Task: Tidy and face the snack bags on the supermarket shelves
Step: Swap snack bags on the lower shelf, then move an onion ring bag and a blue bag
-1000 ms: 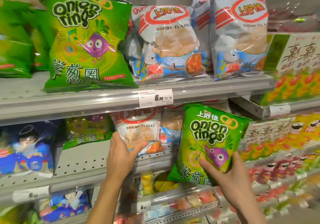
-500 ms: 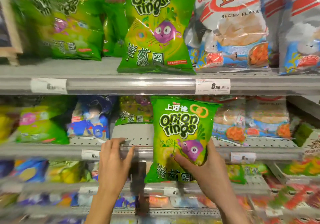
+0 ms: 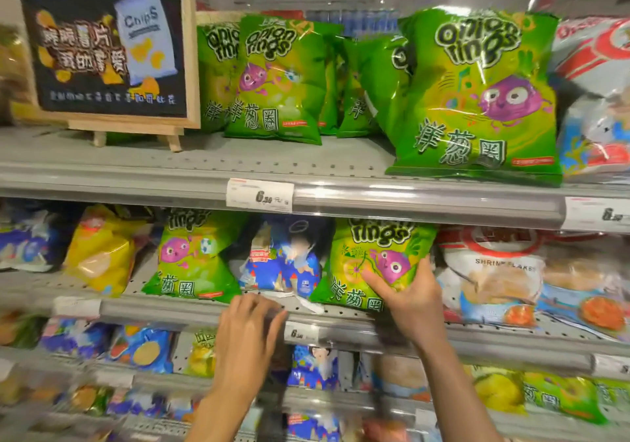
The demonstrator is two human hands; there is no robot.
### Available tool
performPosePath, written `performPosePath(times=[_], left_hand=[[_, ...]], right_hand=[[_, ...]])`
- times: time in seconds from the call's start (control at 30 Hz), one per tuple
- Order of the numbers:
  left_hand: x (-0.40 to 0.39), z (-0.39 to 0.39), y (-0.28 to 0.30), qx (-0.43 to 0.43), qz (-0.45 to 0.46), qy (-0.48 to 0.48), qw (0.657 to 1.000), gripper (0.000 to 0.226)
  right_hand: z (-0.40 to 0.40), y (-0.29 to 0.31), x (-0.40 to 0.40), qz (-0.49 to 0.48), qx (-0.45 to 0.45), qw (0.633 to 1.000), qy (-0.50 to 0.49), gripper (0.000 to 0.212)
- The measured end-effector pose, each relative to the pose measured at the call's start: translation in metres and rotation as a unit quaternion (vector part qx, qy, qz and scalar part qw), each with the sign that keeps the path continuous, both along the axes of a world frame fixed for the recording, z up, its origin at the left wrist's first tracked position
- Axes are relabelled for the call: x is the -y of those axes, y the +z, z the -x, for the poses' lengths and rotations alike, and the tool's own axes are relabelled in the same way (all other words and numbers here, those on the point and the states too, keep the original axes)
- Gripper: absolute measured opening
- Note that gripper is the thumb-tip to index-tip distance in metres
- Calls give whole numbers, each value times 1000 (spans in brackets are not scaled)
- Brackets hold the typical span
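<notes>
right hand (image 3: 414, 300): grips onion rings bag (image 3: 371, 264), standing on middle shelf (image 3: 204, 308), beside blue bag (image 3: 283, 260)
left hand (image 3: 249, 325): blurred, fingers seemingly loose, at shelf edge

A wooden-framed black chalkboard sign (image 3: 102, 45) stands on a small wooden easel at the left end of the upper grey metal shelf (image 3: 272, 158), its face printed with a pale blue chips packet, yellow crisps and white characters. A white paper price label (image 3: 259, 194) reading 6.50 sits in that shelf's clear plastic front rail. Another price label (image 3: 596, 214) shows further right, a third (image 3: 300, 334) on the rail below.
</notes>
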State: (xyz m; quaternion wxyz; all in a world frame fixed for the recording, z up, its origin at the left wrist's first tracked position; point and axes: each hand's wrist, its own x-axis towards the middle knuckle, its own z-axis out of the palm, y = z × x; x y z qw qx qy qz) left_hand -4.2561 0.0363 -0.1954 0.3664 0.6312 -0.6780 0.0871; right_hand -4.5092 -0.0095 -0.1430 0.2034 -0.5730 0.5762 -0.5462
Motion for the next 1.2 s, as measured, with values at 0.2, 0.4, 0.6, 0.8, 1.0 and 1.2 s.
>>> performPosePath(times=[0.2, 0.4, 0.6, 0.8, 1.0, 1.2], left_hand=[[7, -2, -5, -22, 11, -18, 1000, 41], [8, 2, -9, -52, 9, -8, 999, 25], [6, 4, -6, -81, -6, -3, 997, 23], [4, 8, -6, -99, -2, 4, 995, 25], [4, 6, -7, -110, -6, -9, 994, 23], [6, -14, -4, -174, 4, -64, 983, 18]], right_hand=[[14, -13, 1, -64, -36, 997, -16, 59], [24, -9, 6, -110, -43, 993, 3, 58], [17, -19, 12, -115, -47, 992, -17, 62], [15, -22, 2, -73, -78, 994, -35, 76], [-11, -20, -40, 80, -94, 978, -165, 69], [-83, -10, -45, 141, -55, 982, -111, 45]])
